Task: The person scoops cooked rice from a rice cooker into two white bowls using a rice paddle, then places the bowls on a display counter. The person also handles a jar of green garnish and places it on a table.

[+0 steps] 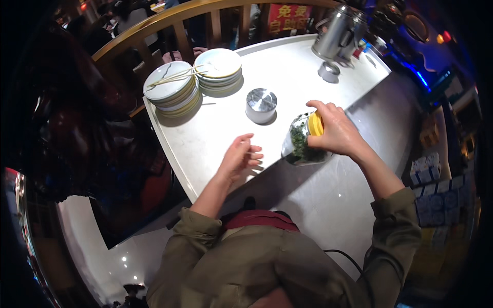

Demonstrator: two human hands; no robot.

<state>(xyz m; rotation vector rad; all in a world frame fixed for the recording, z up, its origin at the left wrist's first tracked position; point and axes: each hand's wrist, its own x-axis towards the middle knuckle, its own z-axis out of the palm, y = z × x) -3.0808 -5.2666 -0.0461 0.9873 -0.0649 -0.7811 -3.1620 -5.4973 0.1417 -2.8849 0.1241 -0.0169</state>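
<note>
My right hand [337,131] grips the yellow lid [316,124] of a clear jar [306,144] holding dark green leafy bits. The jar is tilted at the near edge of the white table [215,134]. To its left, my left hand [242,156] hovers over the table edge with fingers loosely curled and holds nothing. Beyond both hands stands a round metal canister [261,106]. A smaller metal container [329,72] sits farther back on the right.
Two stacks of plates [173,96] [218,73] stand at the back left, with chopsticks [175,78] across them. Metal thermos jugs [334,32] occupy the back right. A wooden railing [181,36] runs behind the table; another person's hands [172,57] show there.
</note>
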